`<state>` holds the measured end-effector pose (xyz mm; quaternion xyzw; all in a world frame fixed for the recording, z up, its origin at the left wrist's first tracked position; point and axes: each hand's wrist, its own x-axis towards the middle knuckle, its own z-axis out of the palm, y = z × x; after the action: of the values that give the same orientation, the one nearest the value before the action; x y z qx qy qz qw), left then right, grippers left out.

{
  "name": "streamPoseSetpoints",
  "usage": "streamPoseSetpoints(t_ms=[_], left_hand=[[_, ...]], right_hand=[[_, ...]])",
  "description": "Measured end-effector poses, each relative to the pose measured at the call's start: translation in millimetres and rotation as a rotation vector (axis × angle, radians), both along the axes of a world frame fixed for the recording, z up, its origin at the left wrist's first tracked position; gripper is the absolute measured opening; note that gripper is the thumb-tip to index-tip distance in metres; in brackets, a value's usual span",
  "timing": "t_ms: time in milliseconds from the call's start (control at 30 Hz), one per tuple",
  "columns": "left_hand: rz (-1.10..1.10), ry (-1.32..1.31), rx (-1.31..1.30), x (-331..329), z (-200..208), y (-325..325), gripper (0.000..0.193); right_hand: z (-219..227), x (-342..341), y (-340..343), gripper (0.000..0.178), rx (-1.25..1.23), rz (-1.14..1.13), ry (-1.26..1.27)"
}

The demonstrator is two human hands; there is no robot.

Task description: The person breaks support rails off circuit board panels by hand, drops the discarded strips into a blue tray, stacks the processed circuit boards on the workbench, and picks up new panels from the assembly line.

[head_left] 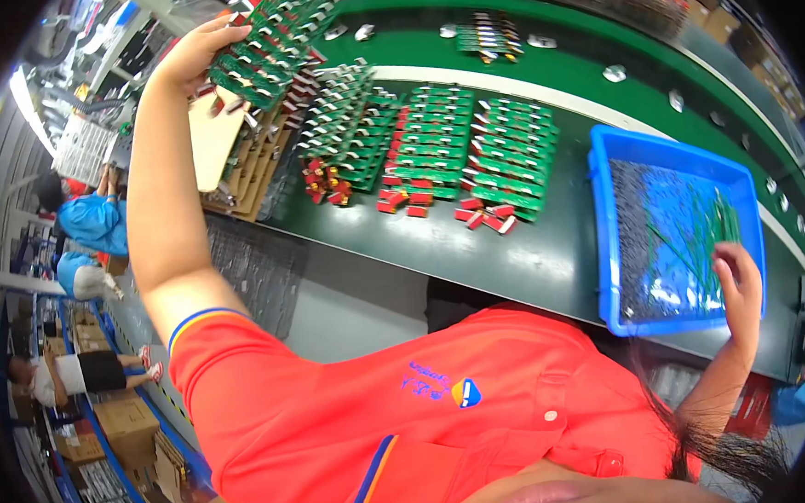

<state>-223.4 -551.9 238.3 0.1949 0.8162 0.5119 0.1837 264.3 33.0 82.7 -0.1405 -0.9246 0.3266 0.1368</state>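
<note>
At the upper left, my left arm is stretched out over the bench. My left hand (pixel 192 57) is closed on the edge of a green circuit board panel (pixel 266 61) with rows of white and red parts; some of its fingers are hidden. Beside it on the bench stand more rows of green boards (pixel 432 139) with red block-shaped parts (pixel 406 199) at their near ends. My right hand (pixel 741 281) is at the near right side of a blue bin (pixel 606 239), its fingers loosely bent and apart, close to thin green strips (pixel 719 223). I see nothing held in it.
Small dark parts (pixel 637 237) lie in the bin's left side. Behind the bench runs a green conveyor (pixel 584 51) carrying small silvery pieces and another board group (pixel 489 36). Brown trays (pixel 254 164) stand at the bench's left end. Other people (pixel 92 224) are farther left, near shelves with cartons.
</note>
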Motion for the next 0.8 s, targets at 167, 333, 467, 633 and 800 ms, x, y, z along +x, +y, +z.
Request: streamPoseSetpoints(t_ms=[167,333,467,633,800], left_hand=[[-0.379,-0.364,0.616,115.9,-43.7,183.1,0.038],[-0.309,-0.590,0.888,289.3,-90.6,374.3,0.029],[-0.424,-0.177,0.814,319.0,-131.7,451.7,0.037],[-0.342,0.401,0.708,301.5,-158.6,494.8,0.042],[-0.745,0.802,0.584,310.9,-159.3,491.9,0.014]], right_hand=[[2.8,-37.7,-15.0,0.061,-0.451,0.299,0.136],[-2.3,-97.0,-24.0,0.114,-1.856,0.901,0.411],[1.9,-74.9,-1.8,0.090,-1.748,0.666,0.752],[3.3,-37.5,24.4,0.104,-1.518,0.244,0.704],[-8.1,-33.0,59.4,0.096,-1.858,0.658,0.757]])
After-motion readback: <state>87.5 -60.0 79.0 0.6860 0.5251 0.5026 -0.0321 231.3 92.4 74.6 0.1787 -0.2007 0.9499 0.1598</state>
